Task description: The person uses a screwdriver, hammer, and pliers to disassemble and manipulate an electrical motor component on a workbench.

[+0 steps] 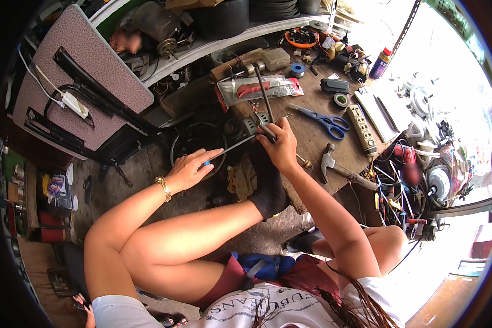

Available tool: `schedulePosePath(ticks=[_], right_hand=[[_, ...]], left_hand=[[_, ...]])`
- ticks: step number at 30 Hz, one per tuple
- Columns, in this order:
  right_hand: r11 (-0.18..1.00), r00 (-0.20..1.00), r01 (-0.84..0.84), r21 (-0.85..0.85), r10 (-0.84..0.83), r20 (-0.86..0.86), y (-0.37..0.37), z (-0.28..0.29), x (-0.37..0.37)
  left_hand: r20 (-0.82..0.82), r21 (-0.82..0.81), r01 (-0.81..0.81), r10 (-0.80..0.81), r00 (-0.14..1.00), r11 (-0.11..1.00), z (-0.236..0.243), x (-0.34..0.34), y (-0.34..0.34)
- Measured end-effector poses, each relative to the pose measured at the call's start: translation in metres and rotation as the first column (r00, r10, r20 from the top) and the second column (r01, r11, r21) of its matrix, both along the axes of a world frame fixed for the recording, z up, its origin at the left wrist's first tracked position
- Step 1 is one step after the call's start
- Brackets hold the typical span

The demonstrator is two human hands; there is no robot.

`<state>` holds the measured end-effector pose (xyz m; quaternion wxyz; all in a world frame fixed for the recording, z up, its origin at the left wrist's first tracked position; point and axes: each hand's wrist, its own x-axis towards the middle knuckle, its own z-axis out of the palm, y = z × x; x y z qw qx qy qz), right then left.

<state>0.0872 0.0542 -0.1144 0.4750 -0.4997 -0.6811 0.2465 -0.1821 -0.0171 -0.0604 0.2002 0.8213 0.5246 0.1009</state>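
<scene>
My left hand (188,170), with a gold watch (163,188) on the wrist, is closed round a slim tool with a blue handle (206,163). The tool's long metal shaft (235,146) runs up to my right hand; whether it is a screwdriver or a file I cannot tell. My right hand (280,145) pinches a short dark cylindrical piece (267,132) at the table's left edge. Against it is a grey slotted metal part (255,122). A long dark rod (264,90) rises beside that part; my fingers hide how they join.
Blue scissors (325,121), a claw hammer (329,163) and a power strip (362,128) lie on the wooden table (306,143). Behind are a red-handled tool in a packet (257,87) and an orange bowl (302,37). A wire-rimmed basket (175,153) stands below my left hand.
</scene>
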Motion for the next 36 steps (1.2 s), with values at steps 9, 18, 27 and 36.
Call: schedulePosePath(ticks=[9,18,27,36], right_hand=[[0.999,1.0,-0.029,-0.035,0.028,-0.009,0.001,0.001,0.003],[0.995,0.995,-0.092,-0.036,0.091,-0.027,0.002,0.003,0.006],[0.92,0.99,0.144,0.365,-0.132,-0.059,0.023,0.051,0.071],[0.942,0.938,0.334,0.042,-0.328,-0.113,0.095,0.075,0.255]], left_hand=[[-0.055,0.057,0.031,-0.028,0.998,0.998,0.003,-0.003,0.001],[-0.121,0.008,0.008,-0.007,0.993,1.0,0.019,0.003,0.002],[-0.19,-0.086,-0.024,0.007,0.982,0.996,0.039,0.018,-0.005],[-0.119,0.248,0.161,-0.134,0.984,0.955,0.024,0.016,0.001]])
